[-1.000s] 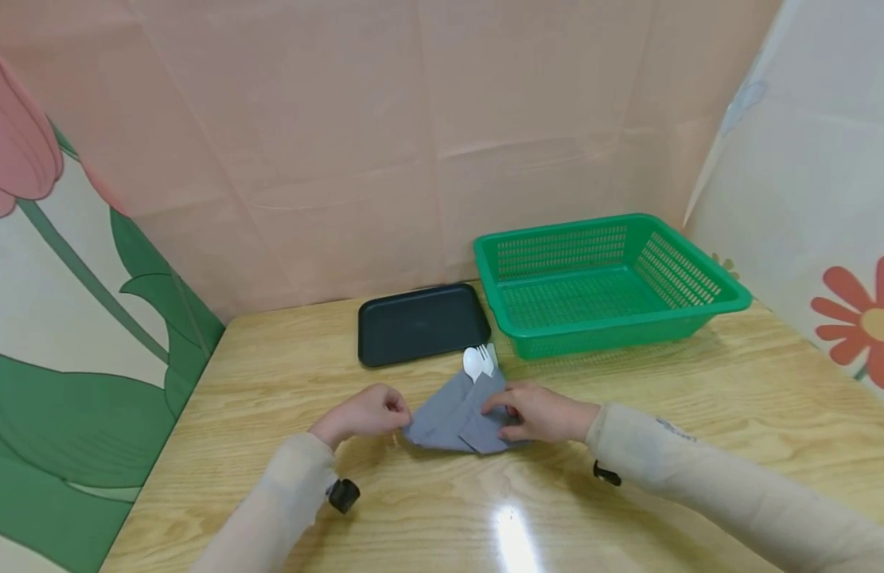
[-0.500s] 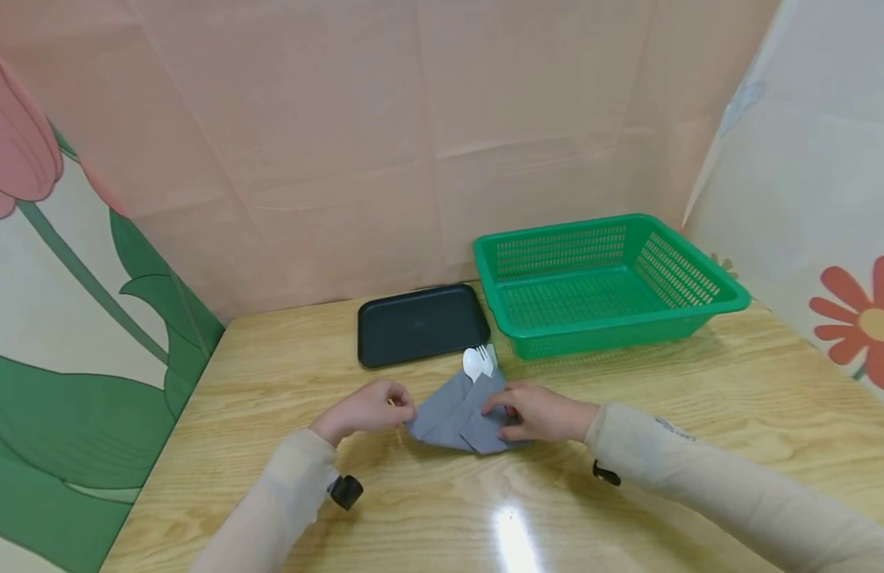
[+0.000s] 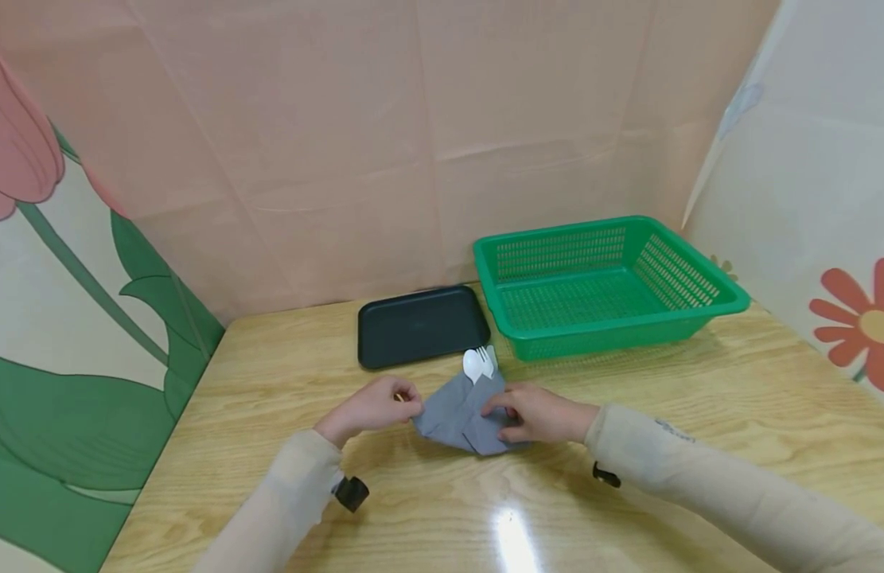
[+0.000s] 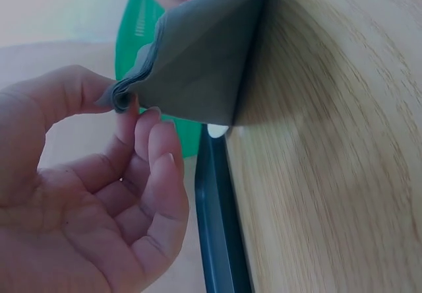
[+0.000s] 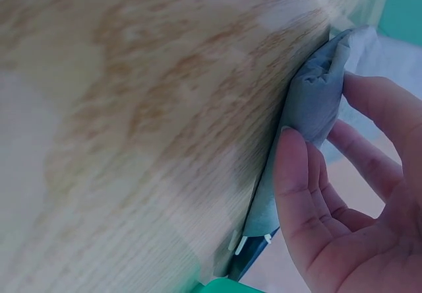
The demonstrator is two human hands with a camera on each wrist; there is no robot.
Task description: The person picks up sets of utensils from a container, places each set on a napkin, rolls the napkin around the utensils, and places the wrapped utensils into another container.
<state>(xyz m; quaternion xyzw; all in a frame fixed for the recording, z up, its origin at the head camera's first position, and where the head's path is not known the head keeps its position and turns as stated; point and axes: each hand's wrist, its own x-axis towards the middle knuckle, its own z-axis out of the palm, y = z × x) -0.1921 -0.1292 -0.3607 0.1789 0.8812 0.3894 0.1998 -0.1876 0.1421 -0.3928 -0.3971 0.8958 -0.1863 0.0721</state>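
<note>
A grey folded napkin lies on the wooden table, wrapped round white cutlery. The heads of a spoon and a fork stick out at its far end, with a pale flat tip beside them; their handles are hidden. My left hand pinches the napkin's left corner between thumb and index finger. That corner is lifted off the table in the left wrist view, its layers bunched at the fingertips. From the right, my right hand holds the wrapped side, thumb and bent fingers against the rolled edge.
Behind the napkin lies a black tray. To its right stands a green plastic basket with slotted walls, near the back edge. Light glares on the wooden table in front. Printed sheets hang behind and on both sides.
My left hand has moved slightly right and up, drawing the napkin's left corner inward. My right hand and the cutlery have stayed in place.
</note>
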